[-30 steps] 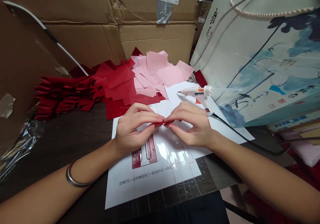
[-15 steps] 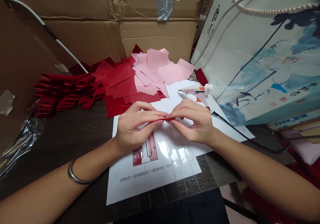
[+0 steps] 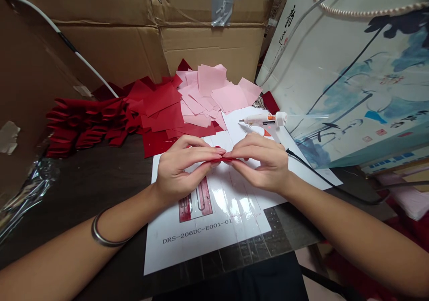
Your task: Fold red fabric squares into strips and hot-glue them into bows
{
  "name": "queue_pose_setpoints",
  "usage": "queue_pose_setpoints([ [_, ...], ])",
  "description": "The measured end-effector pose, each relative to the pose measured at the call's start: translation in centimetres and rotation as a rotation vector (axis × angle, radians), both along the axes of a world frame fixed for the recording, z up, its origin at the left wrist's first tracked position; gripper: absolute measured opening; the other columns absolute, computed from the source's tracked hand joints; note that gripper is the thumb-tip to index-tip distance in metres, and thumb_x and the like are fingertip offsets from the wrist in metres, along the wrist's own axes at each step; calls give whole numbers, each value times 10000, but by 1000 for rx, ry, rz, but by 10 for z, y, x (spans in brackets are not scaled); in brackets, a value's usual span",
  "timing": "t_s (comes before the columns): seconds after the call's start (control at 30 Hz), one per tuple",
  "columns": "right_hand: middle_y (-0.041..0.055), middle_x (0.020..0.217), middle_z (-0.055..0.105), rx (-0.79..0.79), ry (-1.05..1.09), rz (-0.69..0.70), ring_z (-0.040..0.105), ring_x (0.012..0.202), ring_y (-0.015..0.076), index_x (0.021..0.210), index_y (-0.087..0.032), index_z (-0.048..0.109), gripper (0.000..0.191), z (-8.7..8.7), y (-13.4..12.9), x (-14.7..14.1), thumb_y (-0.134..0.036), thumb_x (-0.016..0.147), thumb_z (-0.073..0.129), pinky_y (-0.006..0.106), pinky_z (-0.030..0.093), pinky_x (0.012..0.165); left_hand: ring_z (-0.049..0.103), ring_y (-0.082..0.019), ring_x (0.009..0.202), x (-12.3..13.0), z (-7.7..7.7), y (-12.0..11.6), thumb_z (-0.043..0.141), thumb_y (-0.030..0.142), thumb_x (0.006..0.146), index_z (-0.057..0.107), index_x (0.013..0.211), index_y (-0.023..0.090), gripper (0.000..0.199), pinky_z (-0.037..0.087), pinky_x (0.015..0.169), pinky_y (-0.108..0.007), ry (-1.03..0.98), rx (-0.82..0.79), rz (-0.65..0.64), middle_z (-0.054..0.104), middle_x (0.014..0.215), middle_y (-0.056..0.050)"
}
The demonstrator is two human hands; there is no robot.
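Observation:
Between my fingertips is a thin folded red piece, seen nearly edge-on above a printed white sheet. My left hand pinches its left end with thumb and fingers. At its right end, my right hand pinches it the same way, with the fingertips of both hands touching or nearly so. A little red shows behind the fingers. Past the hands lie loose red squares and pink squares. Folded red pieces are stacked at the left.
A white glue gun lies behind my right hand, its black cable running right. Cardboard stands at the back and left. A large painted paper bag leans at the right.
The red piece shows slightly more between and behind my fingers. Both hands have barely moved and keep their pinch.

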State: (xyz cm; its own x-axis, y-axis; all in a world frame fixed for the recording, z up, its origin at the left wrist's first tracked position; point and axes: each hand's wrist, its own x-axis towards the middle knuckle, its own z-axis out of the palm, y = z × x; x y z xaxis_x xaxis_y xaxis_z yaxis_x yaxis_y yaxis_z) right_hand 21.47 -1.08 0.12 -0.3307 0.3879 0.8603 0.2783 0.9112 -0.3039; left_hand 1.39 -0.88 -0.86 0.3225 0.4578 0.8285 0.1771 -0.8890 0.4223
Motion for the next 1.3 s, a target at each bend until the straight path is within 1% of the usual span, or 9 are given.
queue_pose_setpoints([
  [0.33, 50, 728, 724, -14, -1, -1, 660, 642, 156, 841, -188, 730, 101, 3, -1, 0, -117, 781, 690, 298, 534, 563, 660, -180, 867, 0, 0, 0, 728, 61, 777, 728, 979, 263, 286, 574, 732, -346, -23, 18, 51, 767, 932, -15],
  [0.5, 31, 751, 730, 2, 16, -2, 667, 654, 151, 888, -217, 743, 194, 1, -2, 1, -76, 787, 656, 281, 543, 558, 655, -178, 880, 1, -1, 0, 728, 85, 786, 722, 957, 271, 253, 567, 752, -348, -25, -19, 73, 763, 945, -7],
  [0.63, 10, 750, 718, -1, 131, -171, 632, 618, 141, 909, -253, 734, 233, -4, -4, -3, -78, 761, 697, 277, 503, 501, 649, -199, 944, 2, -4, 0, 773, 164, 755, 678, 1041, 230, 309, 554, 810, -369, -84, -140, 131, 723, 1034, -51],
  [0.77, 21, 760, 699, -63, 243, -284, 593, 597, 130, 892, -246, 731, 190, -7, -9, -13, -100, 773, 707, 271, 456, 461, 630, -190, 976, 3, -8, 0, 751, 218, 786, 655, 1152, 213, 378, 548, 842, -345, 40, -164, 140, 686, 1073, -75],
  [0.87, 38, 810, 712, -145, 193, -231, 598, 602, 122, 920, -226, 731, 143, -7, -13, -19, -147, 811, 684, 260, 454, 453, 622, -200, 1025, 5, -9, -1, 721, 258, 819, 641, 1201, 213, 392, 539, 889, -358, 81, -219, 77, 664, 1124, -90],
  [1.0, 56, 874, 731, -249, 116, -132, 633, 677, 138, 967, -199, 714, 163, -5, -16, -19, -145, 860, 603, 276, 505, 533, 627, -180, 991, 7, -8, -4, 602, 220, 907, 693, 1107, 210, 220, 522, 887, -334, 25, -372, 32, 684, 1065, -74],
  [1.07, 33, 818, 712, -330, 160, -125, 587, 600, 114, 934, -195, 700, 124, -4, -16, -17, -153, 847, 622, 256, 473, 498, 632, -165, 921, 7, -6, -5, 566, 222, 929, 723, 1006, 208, 176, 522, 829, -308, -12, -418, 55, 693, 972, -54],
  [1.17, -7, 744, 642, -584, 268, -99, 482, 497, 71, 925, -191, 681, 112, -3, -15, -15, -215, 817, 687, 226, 388, 424, 630, -150, 794, 8, -2, -6, 569, 243, 925, 731, 903, 200, 170, 514, 711, -280, -20, -453, 74, 683, 856, -30],
  [1.3, -8, 716, 622, -824, 358, 9, 525, 555, 84, 903, -180, 698, 123, -3, -14, -15, -253, 804, 706, 220, 405, 455, 577, -111, 600, 8, -2, -8, 586, 243, 913, 709, 820, 184, 166, 464, 556, -243, -24, -448, 60, 647, 695, 6],
])
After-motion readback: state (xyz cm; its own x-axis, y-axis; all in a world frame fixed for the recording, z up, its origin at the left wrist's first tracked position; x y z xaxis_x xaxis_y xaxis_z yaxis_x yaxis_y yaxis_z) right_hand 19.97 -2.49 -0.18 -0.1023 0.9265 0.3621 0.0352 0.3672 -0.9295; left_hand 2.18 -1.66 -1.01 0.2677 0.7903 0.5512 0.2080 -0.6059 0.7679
